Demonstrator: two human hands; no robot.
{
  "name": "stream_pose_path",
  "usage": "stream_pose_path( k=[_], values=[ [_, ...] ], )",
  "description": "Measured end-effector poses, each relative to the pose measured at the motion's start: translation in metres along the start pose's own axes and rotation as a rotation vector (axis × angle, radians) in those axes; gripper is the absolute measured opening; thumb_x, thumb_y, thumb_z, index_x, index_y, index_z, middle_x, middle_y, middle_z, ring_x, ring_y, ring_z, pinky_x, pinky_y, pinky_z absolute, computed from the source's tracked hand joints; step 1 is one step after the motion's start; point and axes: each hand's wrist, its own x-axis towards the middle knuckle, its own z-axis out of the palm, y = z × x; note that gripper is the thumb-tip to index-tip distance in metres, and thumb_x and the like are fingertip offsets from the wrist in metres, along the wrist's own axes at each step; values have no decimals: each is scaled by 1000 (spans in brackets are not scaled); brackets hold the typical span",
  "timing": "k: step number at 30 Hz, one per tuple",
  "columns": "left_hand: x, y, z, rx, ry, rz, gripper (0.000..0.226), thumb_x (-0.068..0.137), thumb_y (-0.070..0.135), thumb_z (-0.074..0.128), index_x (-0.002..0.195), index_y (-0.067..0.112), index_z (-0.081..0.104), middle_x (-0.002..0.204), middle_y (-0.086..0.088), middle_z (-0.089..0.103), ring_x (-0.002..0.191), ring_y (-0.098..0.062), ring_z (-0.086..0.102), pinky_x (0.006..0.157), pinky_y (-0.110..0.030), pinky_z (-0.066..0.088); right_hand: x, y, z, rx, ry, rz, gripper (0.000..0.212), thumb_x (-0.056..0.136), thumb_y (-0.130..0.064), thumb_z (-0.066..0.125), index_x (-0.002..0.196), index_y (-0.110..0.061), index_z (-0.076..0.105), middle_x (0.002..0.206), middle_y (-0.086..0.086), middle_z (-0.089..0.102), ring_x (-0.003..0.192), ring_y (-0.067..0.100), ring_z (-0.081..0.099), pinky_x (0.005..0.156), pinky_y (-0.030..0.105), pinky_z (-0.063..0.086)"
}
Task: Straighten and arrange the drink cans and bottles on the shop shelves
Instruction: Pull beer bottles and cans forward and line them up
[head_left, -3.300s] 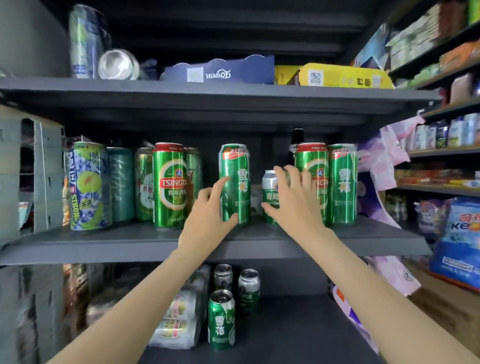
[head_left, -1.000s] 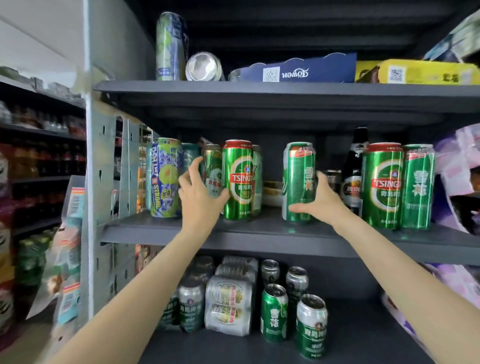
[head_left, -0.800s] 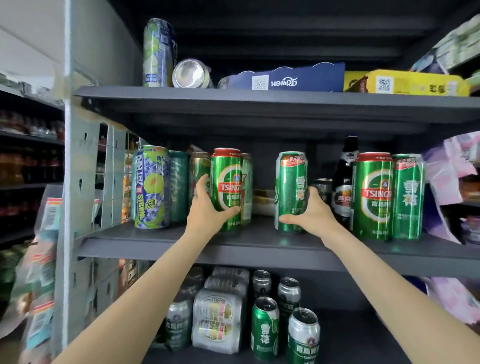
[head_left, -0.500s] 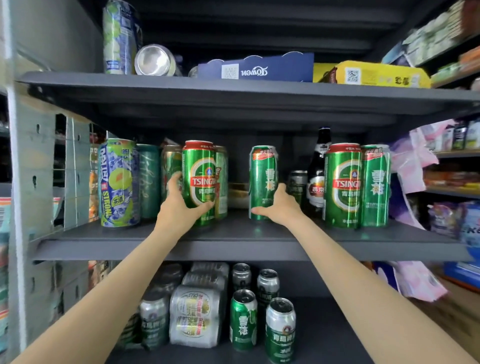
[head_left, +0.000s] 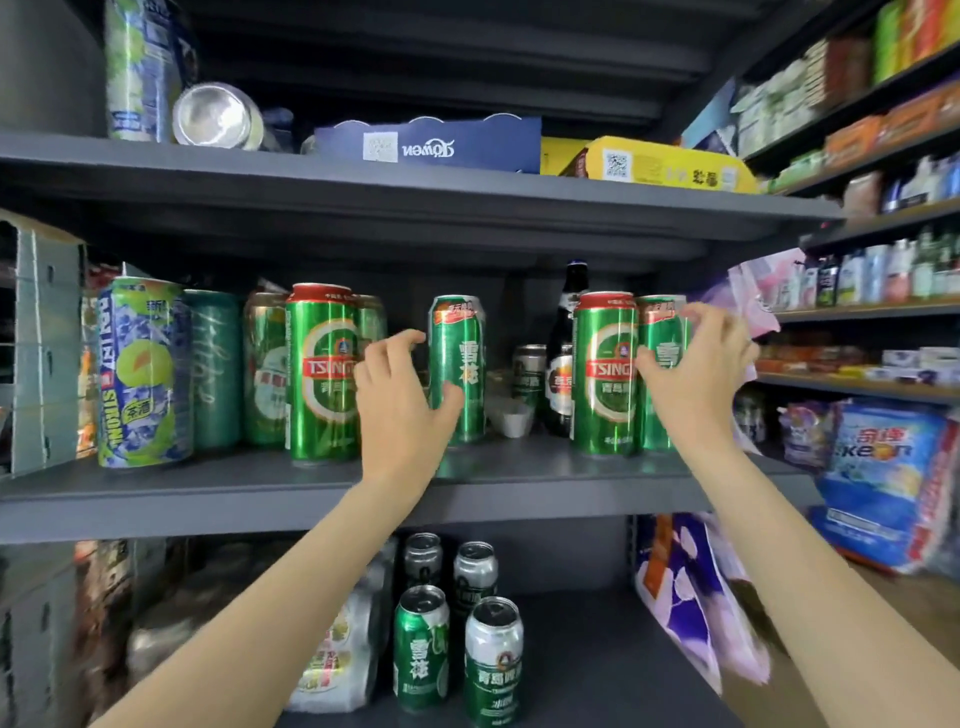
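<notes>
In a shop aisle of stocked racks, the grey middle shelf (head_left: 156, 499) carried upright green cans, the left hand (head_left: 400, 400) curling around the slim green can (head_left: 457, 364) and the right hand (head_left: 696, 374) spread against the rightmost green can (head_left: 658, 395).

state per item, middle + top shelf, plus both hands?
left hand: fingers curled round the lone slim green can
slim green can: upright
right hand: fingers spread at the right-end green can, grip unclear
Tsingtao can: upright
brown bottle: upright, capped
silver can: lying on its side
</notes>
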Motion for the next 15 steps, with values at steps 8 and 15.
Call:
stream_pose_path(
  k=[8, 15],
  values=[
    [2, 71, 97, -529, -648, -239, 93, 81, 23, 70, 146, 24, 4, 134, -6, 45, 117, -18, 47, 102, -36, 38, 10, 66, 0, 213, -579, 355, 72, 69, -19, 82, 126, -13, 39, 118, 1, 53, 109, 19, 52, 95, 35, 43],
    [4, 63, 88, -546, -524, -231, 92, 78, 15, 73, 144, 25, 10, 105, 11, 52, 100, -12, 57, 85, -28, 43, 9, 50, 12, 256, -703, 297, 75, 61, -27, 87, 122, -17, 43, 116, -1, 57, 108, 20, 56, 93, 44, 49]
  ],
)
